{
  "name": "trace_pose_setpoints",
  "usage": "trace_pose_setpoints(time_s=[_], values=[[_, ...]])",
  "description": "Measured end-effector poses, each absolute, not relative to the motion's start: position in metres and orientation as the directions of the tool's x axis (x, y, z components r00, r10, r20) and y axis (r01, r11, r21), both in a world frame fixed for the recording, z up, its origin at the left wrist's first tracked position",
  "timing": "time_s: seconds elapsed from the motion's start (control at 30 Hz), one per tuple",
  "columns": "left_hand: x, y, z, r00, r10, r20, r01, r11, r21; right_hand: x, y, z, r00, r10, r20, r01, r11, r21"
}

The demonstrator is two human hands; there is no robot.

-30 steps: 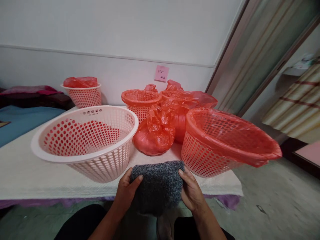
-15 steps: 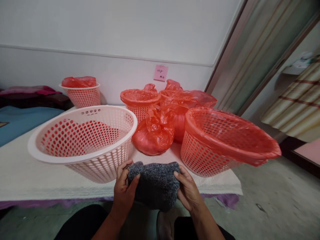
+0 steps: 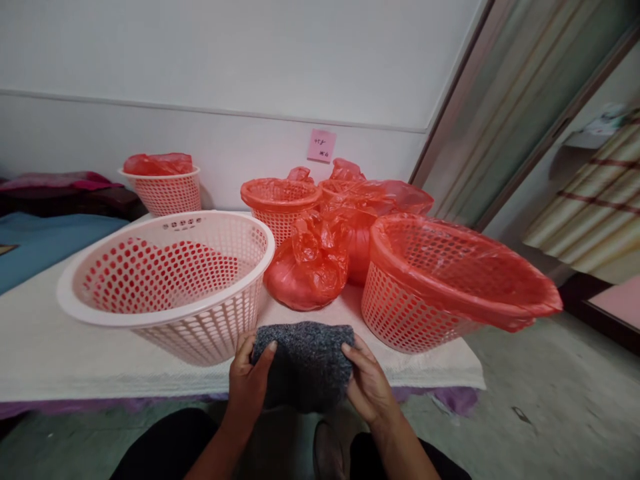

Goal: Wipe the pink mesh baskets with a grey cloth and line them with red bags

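I've got a grey cloth (image 3: 305, 360) - thick, fuzzy, bunched into a wad - gripped betw. both hands at the near edge of the table (image 3: 50, 353), right in front of me. My left hand (image 3: 249, 383) clamps its left end: thumb pressed on top, other fingers curled round the side. My right hand (image 3: 367, 387) takes the right end the same way, fingers closed on the fabric, tips partly hidden in it. Can't tell if the cloth's far side rests on the table or hangs just off it.

Just behind the cloth to the left is a big white basket (image 3: 170, 280) w/ something red showing through its holes. To the right, near my right hand, a basket lined w/ red plastic (image 3: 440, 287). Betw. the two, a tied red bag (image 3: 307, 267) - touching more red bags behind it. Further back, a lined small basket (image 3: 280, 200) & another by the wall at left (image 3: 167, 187). A pink note (image 3: 321, 145) is stuck on the wall.
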State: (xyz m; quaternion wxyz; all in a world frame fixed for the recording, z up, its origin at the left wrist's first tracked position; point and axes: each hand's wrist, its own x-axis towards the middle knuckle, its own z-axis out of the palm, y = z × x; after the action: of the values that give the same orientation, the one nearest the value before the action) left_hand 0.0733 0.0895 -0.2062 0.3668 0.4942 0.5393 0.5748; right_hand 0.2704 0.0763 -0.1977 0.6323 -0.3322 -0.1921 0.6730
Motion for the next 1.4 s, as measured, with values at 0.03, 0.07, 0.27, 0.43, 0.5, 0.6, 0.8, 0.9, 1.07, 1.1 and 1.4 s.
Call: trace_pose_setpoints(time_s=[0.03,0.07,0.27,0.43,0.5,0.6,0.8,0.9,1.07,1.1,1.4], values=[[0.073,0.090,-0.207,-0.250,0.949,0.193,0.118,-0.168,0.979,0.273,0.077,-0.196,0.048,0.979,-0.200,-0.728,-0.102,-0.678],[0.073,0.091,-0.207,-0.256,0.942,0.216,0.124,-0.190,0.974,0.276,0.078,-0.195,0.070,0.979,-0.194,-0.729,-0.083,-0.680],[0.073,0.084,-0.201,-0.207,0.908,0.363,0.187,-0.328,0.926,0.283,0.084,-0.206,0.255,0.962,-0.096,-0.461,0.034,-0.887],[0.076,0.077,-0.197,-0.082,0.926,0.369,0.236,-0.342,0.910,0.293,0.092,-0.224,0.361,0.927,-0.105,-0.278,0.000,-0.960],[0.077,0.077,-0.199,-0.056,0.927,0.370,0.248,-0.346,0.905,0.296,0.092,-0.223,0.433,0.898,-0.079,-0.215,0.017,-0.976],[0.079,0.079,-0.202,-0.031,0.920,0.390,0.253,-0.371,0.894,0.291,0.084,-0.211,0.382,0.909,0.165,0.059,0.154,-0.986],[0.083,0.076,-0.200,0.134,0.899,0.417,0.175,-0.436,0.883,0.266,0.065,-0.195,-0.251,0.901,0.354,0.495,0.433,-0.753],[0.083,0.075,-0.196,0.154,0.913,0.378,0.122,-0.397,0.910,0.262,0.063,-0.194,-0.322,0.935,0.149,0.478,0.296,-0.827],[0.079,0.086,-0.197,0.001,0.988,0.156,-0.002,-0.156,0.988,0.270,0.063,-0.194,-0.349,0.930,-0.116,0.046,-0.107,-0.993],[0.077,0.088,-0.199,-0.030,0.996,0.088,-0.039,-0.089,0.995,0.272,0.063,-0.194,-0.350,0.927,-0.132,-0.072,-0.167,-0.983],[0.080,0.094,-0.218,0.040,0.973,-0.229,-0.394,0.226,0.891,0.276,0.067,-0.204,-0.014,0.998,-0.062,-0.415,-0.062,-0.908]])
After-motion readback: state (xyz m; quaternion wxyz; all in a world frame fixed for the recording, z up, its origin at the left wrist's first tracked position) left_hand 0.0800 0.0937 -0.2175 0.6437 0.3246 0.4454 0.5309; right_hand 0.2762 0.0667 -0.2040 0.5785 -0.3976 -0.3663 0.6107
